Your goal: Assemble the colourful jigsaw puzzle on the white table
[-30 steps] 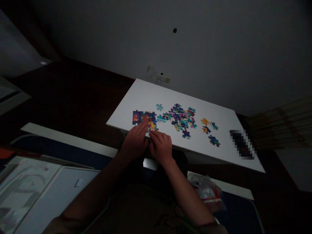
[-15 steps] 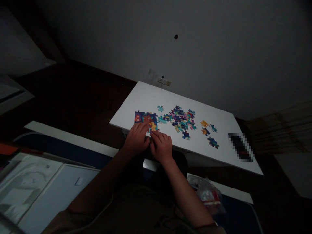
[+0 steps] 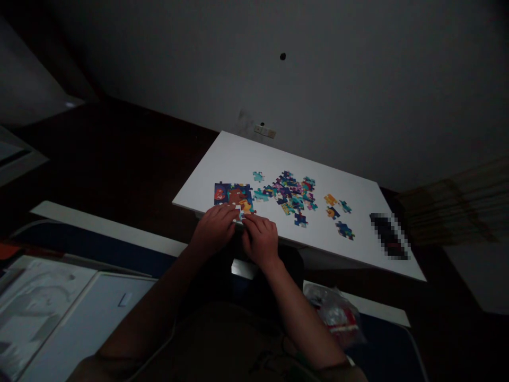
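Note:
A partly joined jigsaw puzzle [image 3: 235, 195] with a dark blue, brown and yellow picture lies at the near left edge of the white table. My left hand [image 3: 214, 228] rests over its lower edge, fingers stretched forward and touching the joined pieces. Close beside it, my right hand [image 3: 261, 239] has its fingertips closed on a small puzzle piece [image 3: 241, 215] at the table's edge; most of that piece is hidden. Just right of the joined part lies a light teal piece [image 3: 260, 195]. Another teal piece [image 3: 258, 176] is farther back.
A heap of loose puzzle pieces [image 3: 292, 191] covers the middle of the white table [image 3: 246, 151]. Several more pieces [image 3: 345, 230] lie to the right, before a blurred dark object [image 3: 389, 236]. A plastic bag [image 3: 338, 315] sits on the bench at my right; a white box [image 3: 87, 323] at my left.
My left hand has drawn back slightly toward me, uncovering more of the joined puzzle. The right hand stays at the small piece. The whole view has shifted a little.

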A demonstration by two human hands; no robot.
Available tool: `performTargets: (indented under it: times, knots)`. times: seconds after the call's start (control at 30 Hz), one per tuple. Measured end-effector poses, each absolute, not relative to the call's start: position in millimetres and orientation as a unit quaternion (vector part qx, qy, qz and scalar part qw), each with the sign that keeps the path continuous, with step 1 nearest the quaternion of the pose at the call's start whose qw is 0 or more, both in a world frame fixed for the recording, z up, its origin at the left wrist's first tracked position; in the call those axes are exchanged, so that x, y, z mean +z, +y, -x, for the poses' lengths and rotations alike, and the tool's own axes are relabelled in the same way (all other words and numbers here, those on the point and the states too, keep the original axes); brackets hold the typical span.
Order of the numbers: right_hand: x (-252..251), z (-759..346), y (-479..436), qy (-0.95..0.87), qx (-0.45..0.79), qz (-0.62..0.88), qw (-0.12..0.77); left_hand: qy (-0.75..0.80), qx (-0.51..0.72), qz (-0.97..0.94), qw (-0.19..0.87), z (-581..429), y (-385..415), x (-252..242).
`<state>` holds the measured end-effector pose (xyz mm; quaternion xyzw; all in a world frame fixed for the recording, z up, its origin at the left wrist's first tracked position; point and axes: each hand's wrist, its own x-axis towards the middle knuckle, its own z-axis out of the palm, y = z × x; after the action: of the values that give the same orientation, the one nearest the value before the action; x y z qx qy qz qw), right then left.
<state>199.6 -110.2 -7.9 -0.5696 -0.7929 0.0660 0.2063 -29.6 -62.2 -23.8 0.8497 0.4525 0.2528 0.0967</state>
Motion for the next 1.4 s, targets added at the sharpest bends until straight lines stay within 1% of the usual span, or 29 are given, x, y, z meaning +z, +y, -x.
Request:
performTargets:
  times: [0.1,0.17,0.27,0.4,0.47,0.63,0.73,0.9,1.1,1.23,1.4]
  knots:
    - [0,-198,-111,-0.792,0.077,0.579,0.175,0.437,0.269,-0.852,0.109,34,-60,-26]
    - [2,-197,-113,-0.790,0.077,0.584,0.169,0.431,0.281,-0.848,0.127,35,-60,-27]
    - [1,-197,-114,-0.788,0.069,0.585,0.181,0.463,0.316,-0.810,0.171,34,-61,-27]
    - [-9,-199,-112,-0.794,0.058,0.575,0.192,0.563,0.390,-0.687,0.241,25,-61,-19]
    - [-16,-201,-110,-0.798,0.054,0.568,0.196,0.585,0.419,-0.640,0.268,21,-59,-15]
    - [-27,-202,-109,-0.795,0.028,0.561,0.229,0.596,0.428,-0.603,0.312,17,-56,-9]
    - [-22,-201,-112,-0.795,0.029,0.561,0.228,0.606,0.418,-0.603,0.308,16,-56,-8]
    - [-11,-198,-113,-0.794,0.038,0.569,0.209,0.597,0.408,-0.636,0.269,16,-56,-10]
    - [-17,-196,-110,-0.768,0.047,0.613,0.179,0.476,0.399,-0.751,0.224,11,-57,-21]
    - [-20,-207,-112,-0.756,0.075,0.618,0.202,0.422,0.379,-0.790,0.232,-2,-67,-27]
    - [-14,-246,-117,-0.759,0.102,0.590,0.256,0.460,0.364,-0.761,0.278,-22,-79,-34]
